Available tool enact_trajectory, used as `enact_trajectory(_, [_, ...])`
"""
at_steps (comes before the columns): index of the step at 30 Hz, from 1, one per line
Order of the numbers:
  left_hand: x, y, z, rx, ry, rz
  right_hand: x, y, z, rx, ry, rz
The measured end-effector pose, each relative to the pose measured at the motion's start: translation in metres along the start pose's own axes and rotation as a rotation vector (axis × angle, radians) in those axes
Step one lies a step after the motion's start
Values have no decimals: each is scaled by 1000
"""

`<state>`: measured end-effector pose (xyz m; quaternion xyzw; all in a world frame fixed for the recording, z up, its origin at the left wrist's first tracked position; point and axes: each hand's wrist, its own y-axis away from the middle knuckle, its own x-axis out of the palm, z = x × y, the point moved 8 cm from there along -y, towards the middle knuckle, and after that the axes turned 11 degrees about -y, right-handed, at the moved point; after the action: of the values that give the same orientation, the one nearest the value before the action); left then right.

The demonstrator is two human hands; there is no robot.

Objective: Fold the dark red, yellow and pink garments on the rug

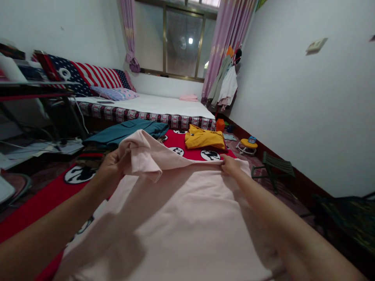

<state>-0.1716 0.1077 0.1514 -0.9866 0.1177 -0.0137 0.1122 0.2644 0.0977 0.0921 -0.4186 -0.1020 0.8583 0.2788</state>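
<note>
A pale pink garment (187, 218), which looks like a shirt, is spread out in front of me over a red cloth with black-and-white round prints (175, 137). My left hand (113, 164) is closed on its left part and lifts a bunched, folded end that looks like a sleeve. On the far right edge of the fabric, my right hand (230, 164) pinches the cloth. Between the two hands the upper edge runs taut. Beyond it lie a folded yellow garment (203, 137) and a teal garment (125, 132).
A bed (152, 104) with a white sheet stands under the window. To the left is a cluttered desk (35, 88). A green folding stool (275, 166) and a small yellow round stool (248, 143) stand at right. Clothes (227, 88) hang beside the curtain.
</note>
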Motion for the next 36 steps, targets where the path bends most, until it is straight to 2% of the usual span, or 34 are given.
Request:
enact_trajectory(3, [-15, 12, -20, 12, -35, -99, -19, 6, 14, -44, 66, 31])
enact_trajectory(6, [-35, 34, -29, -55, -105, -204, -47, 25, 37, -192, 143, -27])
enact_trajectory(8, [-41, 50, -26, -134, -158, -170, -60, 43, 46, -270, 157, -35])
enact_trajectory(9, [-39, 56, -24, -162, -176, -116, -62, 52, 45, -282, 150, -19])
enact_trajectory(11, [-24, 66, -21, -163, -220, 89, -60, 69, 38, -270, 164, 52])
enact_trajectory(15, [39, 89, -10, -87, -467, 772, -34, 100, 18, -171, 317, 350])
enact_trajectory(16, [52, 96, -4, -98, -535, 908, -29, 107, 16, -154, 340, 417])
enact_trajectory(18, [71, 106, 10, -150, -621, 1078, -25, 114, 20, -128, 357, 485])
enact_trajectory(20, [85, 112, 24, -188, -641, 1161, -31, 116, 28, -99, 356, 473])
enact_trajectory(22, [93, 110, 37, -156, -689, 1139, -43, 113, 31, -70, 358, 381])
enact_trajectory(25, [91, 93, 54, -30, -864, 927, -67, 108, 20, -73, 402, 182])
enact_trajectory(27, [86, 84, 62, 36, -939, 788, -69, 107, 5, -88, 449, 206])
enact_trajectory(30, [83, 79, 69, 94, -973, 693, -58, 109, -4, -62, 521, 370])
enact_trajectory(32, [83, 78, 71, 98, -968, 678, -46, 115, 22, -130, 482, 419])
enact_trajectory(34, [85, 77, 71, 89, -928, 670, -23, 137, 74, -311, 301, 508])
enact_trajectory(36, [86, 74, 71, 73, -875, 627, 6, 176, 131, -492, 40, 674])
